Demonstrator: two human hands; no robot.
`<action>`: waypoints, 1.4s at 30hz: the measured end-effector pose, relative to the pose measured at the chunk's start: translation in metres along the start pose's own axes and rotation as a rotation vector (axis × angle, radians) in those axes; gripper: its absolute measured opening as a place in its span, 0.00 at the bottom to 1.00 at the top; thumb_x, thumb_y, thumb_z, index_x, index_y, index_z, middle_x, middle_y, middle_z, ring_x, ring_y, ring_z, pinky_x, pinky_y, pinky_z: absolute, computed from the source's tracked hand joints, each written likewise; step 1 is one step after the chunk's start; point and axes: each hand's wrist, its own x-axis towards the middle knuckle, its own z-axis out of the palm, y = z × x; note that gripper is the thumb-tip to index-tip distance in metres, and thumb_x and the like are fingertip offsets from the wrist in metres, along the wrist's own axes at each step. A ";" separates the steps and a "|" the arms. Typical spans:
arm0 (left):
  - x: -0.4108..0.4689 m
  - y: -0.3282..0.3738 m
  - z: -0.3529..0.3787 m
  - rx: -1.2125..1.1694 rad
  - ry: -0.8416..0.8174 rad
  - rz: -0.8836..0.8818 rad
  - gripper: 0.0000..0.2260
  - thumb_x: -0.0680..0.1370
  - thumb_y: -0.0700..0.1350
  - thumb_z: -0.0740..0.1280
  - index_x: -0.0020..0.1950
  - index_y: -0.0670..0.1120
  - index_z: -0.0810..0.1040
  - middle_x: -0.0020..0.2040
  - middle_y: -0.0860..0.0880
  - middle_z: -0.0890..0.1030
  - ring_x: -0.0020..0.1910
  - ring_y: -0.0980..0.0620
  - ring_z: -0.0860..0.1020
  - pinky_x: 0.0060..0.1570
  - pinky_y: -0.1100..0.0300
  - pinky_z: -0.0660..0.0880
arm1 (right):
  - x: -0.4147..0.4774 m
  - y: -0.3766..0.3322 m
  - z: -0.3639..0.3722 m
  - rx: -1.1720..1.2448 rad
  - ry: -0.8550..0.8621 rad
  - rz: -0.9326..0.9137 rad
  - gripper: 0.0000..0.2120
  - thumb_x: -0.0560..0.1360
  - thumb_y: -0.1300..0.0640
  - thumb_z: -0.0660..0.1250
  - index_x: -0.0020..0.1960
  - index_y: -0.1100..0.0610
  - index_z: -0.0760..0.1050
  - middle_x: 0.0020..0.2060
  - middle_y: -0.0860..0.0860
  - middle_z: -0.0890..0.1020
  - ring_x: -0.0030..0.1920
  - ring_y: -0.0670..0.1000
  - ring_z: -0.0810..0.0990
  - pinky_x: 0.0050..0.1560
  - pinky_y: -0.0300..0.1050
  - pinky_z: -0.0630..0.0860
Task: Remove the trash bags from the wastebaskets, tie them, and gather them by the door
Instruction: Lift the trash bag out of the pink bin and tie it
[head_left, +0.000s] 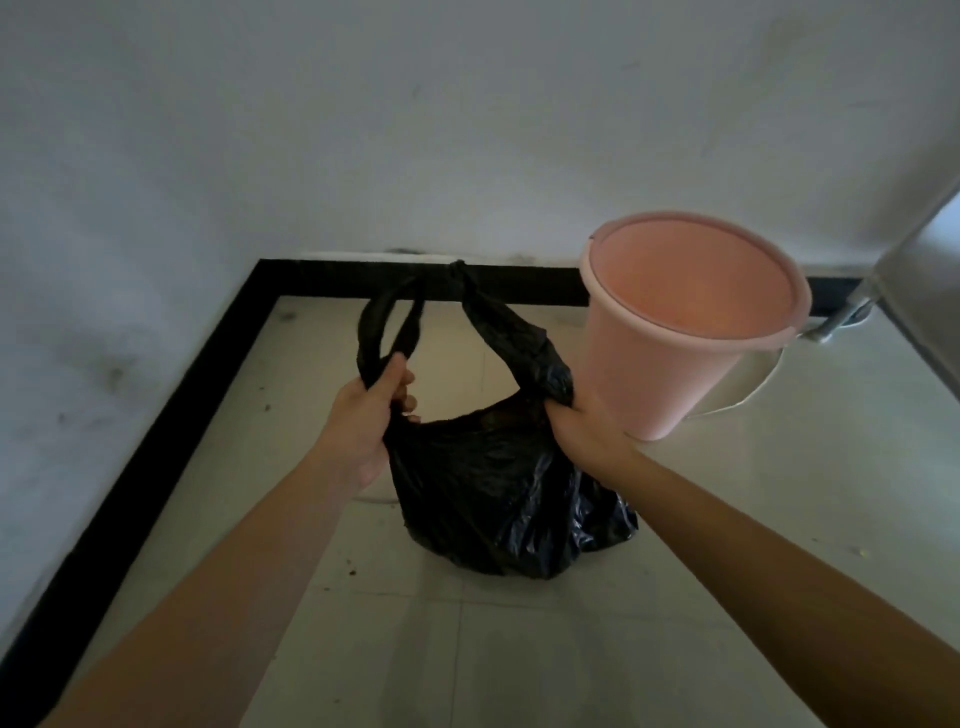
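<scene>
A black trash bag (493, 493) sits on the pale tiled floor in a room corner. Its two top ends rise and meet in a knot (460, 270) near the far baseboard. My left hand (369, 415) grips the left strand of the bag. My right hand (582, 421) grips the right strand, close to the bag's body. A pink wastebasket (675, 332) stands just right of the bag, with no bag in it and its inside bare.
White walls meet at the corner, edged by a black baseboard (182, 395). A metal frame and leg (852, 306) stands at the far right behind the wastebasket. A white cord (748, 395) curves on the floor beside the basket. Small crumbs dot the tiles.
</scene>
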 end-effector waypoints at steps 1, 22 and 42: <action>-0.002 0.001 -0.006 -0.106 -0.004 -0.019 0.13 0.82 0.49 0.65 0.41 0.43 0.75 0.34 0.47 0.76 0.36 0.50 0.81 0.42 0.55 0.78 | -0.002 -0.001 0.004 -0.006 -0.013 -0.010 0.09 0.81 0.61 0.58 0.51 0.61 0.77 0.45 0.55 0.81 0.51 0.57 0.80 0.49 0.48 0.72; -0.033 -0.006 -0.002 0.046 -0.305 -0.138 0.14 0.80 0.55 0.65 0.46 0.44 0.71 0.28 0.51 0.59 0.24 0.54 0.59 0.28 0.60 0.66 | -0.029 -0.025 0.012 -0.431 -0.432 -0.075 0.16 0.81 0.43 0.60 0.52 0.55 0.75 0.44 0.54 0.81 0.44 0.54 0.80 0.43 0.47 0.72; -0.024 -0.014 -0.006 0.187 -0.442 -0.206 0.26 0.79 0.56 0.65 0.66 0.36 0.76 0.29 0.52 0.68 0.24 0.57 0.59 0.24 0.64 0.59 | -0.024 -0.023 -0.006 -0.632 -0.630 -0.051 0.19 0.77 0.40 0.67 0.60 0.52 0.76 0.46 0.45 0.80 0.45 0.44 0.79 0.45 0.39 0.74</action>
